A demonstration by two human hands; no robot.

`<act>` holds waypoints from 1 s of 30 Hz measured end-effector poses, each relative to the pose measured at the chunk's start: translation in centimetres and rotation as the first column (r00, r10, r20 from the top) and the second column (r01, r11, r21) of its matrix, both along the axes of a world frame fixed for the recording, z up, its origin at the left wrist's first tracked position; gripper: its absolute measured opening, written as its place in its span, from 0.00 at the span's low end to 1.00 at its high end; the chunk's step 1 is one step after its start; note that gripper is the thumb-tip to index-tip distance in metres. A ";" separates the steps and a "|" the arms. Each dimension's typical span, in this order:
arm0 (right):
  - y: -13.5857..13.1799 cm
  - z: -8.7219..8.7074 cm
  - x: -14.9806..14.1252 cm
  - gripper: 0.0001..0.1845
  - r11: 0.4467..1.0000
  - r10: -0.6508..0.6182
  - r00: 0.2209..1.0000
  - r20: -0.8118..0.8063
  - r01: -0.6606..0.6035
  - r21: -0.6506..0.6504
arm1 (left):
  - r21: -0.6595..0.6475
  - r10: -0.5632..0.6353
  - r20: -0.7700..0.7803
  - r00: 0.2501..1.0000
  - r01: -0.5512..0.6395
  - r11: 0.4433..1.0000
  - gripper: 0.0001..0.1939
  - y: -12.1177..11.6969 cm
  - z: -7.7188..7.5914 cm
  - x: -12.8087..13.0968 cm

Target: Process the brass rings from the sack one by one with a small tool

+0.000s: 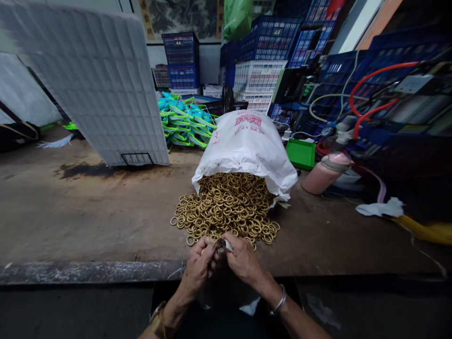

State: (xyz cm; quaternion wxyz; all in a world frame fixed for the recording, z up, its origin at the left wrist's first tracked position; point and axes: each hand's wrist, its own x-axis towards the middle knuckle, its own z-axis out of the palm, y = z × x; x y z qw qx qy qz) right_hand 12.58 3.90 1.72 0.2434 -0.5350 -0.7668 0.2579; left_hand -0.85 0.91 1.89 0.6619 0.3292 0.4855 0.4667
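Note:
Brass-coloured metal rings [226, 207] spill in a heap from the mouth of a white woven sack [247, 146] lying on its side. At the near edge of the heap, both hands are close together over the table edge. My left hand [200, 263] is closed in a pinch; a small golden glint shows at its fingers, but what it grips is mostly hidden. My right hand [245, 261] is closed around a small light-grey piece [229, 246] with a dark end, which points toward the left fingertips. Its exact kind is unclear.
A tall white quilted panel [130, 94] stands on the brown table [88, 221] at left. Behind are bundled green-and-blue pieces [187, 122] and stacked blue crates [181, 61]. To the right are a green tray [301, 154], a pink bottle [325, 175] and red hoses [370, 80].

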 end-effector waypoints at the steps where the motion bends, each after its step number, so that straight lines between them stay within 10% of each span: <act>1: -0.2 0.0 0.0 0.09 1.000 0.015 0.999 0.034 -0.016 0.011 | 0.002 0.004 -0.008 1.000 -0.004 1.000 0.16 0.0 0.1 0.0; 19: -0.5 1.7 0.2 0.07 0.984 0.140 0.987 0.077 -0.130 -0.120 | 0.190 -0.020 -0.092 0.996 0.038 0.981 0.18 -0.7 0.4 0.2; 30: -0.6 -2.2 7.7 0.09 0.929 -0.344 0.912 0.224 0.365 -0.057 | 0.004 -0.050 0.250 0.967 0.051 0.999 0.14 -0.9 1.7 0.5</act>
